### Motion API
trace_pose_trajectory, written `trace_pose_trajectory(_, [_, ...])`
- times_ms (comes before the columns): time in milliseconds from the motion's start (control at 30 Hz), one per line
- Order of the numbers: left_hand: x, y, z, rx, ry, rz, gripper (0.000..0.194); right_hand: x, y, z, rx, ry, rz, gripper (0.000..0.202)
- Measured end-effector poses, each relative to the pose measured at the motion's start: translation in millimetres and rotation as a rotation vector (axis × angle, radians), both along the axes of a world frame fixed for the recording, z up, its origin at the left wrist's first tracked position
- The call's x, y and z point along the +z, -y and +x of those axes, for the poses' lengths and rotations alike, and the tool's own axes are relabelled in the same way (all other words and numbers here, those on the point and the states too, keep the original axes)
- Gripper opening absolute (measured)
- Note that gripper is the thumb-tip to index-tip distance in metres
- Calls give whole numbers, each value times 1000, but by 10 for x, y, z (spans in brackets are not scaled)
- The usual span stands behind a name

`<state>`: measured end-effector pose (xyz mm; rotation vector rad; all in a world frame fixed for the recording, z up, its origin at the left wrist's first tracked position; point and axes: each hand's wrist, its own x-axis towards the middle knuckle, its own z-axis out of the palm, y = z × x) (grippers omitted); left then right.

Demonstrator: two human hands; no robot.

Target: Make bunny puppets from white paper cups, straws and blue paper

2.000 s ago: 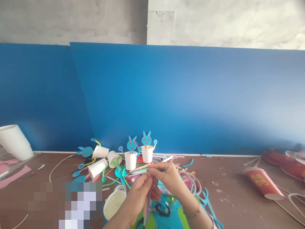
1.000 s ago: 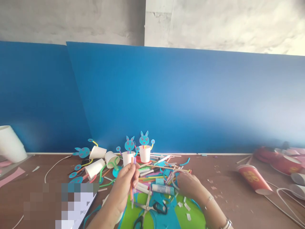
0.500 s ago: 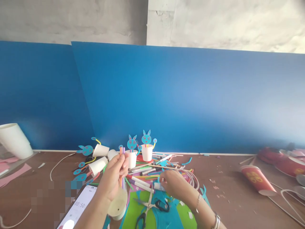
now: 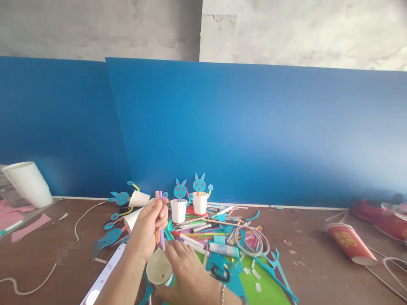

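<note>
My left hand (image 4: 149,228) is closed around an orange straw (image 4: 157,235) and a purple straw (image 4: 162,239), held upright with their tops above the fingers. Just below the straws is a white paper cup (image 4: 159,269), its mouth towards me and a small dark hole in its bottom. My right hand (image 4: 190,271) is at the cup's right side, thumb and fingers apart; whether it touches the cup I cannot tell. Partly covered by that hand are scissors (image 4: 221,273) with black handles, lying on blue and green paper (image 4: 254,284).
Two white cups with blue rabbit faces (image 4: 180,190) stand at the back; others lie on their sides at left. Straws, markers and a glue stick (image 4: 224,249) clutter the middle. A phone (image 4: 110,271) lies left, a red paper cup (image 4: 351,243) right.
My right hand has moved left and towards me, from by the glue stick to beside the white cup. My left hand keeps hold of the straws. The view has shifted slightly.
</note>
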<state>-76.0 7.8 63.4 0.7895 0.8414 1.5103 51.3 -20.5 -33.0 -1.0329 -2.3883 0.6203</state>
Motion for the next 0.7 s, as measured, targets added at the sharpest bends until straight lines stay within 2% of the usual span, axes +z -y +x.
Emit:
trace_pose_trajectory(67, [-9, -5, -33, -2, 2, 17, 39, 10, -25, -14, -47, -42, -18, 80])
trace_pose_trajectory(133, [-19, -9, -68, 1, 4, 34, 37, 128, -89, 95, -116, -84, -29, 80])
trace_pose_trajectory(267, [-30, -11, -97, 13, 5, 42, 37, 366, -336, 533, -422, -105, 34, 61])
trace_pose_trajectory(367, [-19, -12, -79, 7, 13, 33, 39, 334, -536, 822, -562, 17, 6, 62])
trace_pose_trajectory(433, [-8, -14, -62, 2, 16, 27, 41, 258, -607, 902, -631, 91, -26, 59])
trace_pose_trajectory(533, [3, -15, -49, -5, 15, 23, 44, 195, -585, 814, -741, 129, 155, 56])
trace_pose_trajectory(567, [5, -15, -48, -7, 12, 21, 44, 190, -551, 737, -723, 118, 238, 52])
trace_pose_trajectory(600, [6, -14, -48, -6, 9, 18, 45, 187, -512, 643, -646, 103, 292, 45])
trace_pose_trajectory(700, [3, -12, -47, -1, -2, 6, 46, 125, -400, 319, -218, 117, 218, 26])
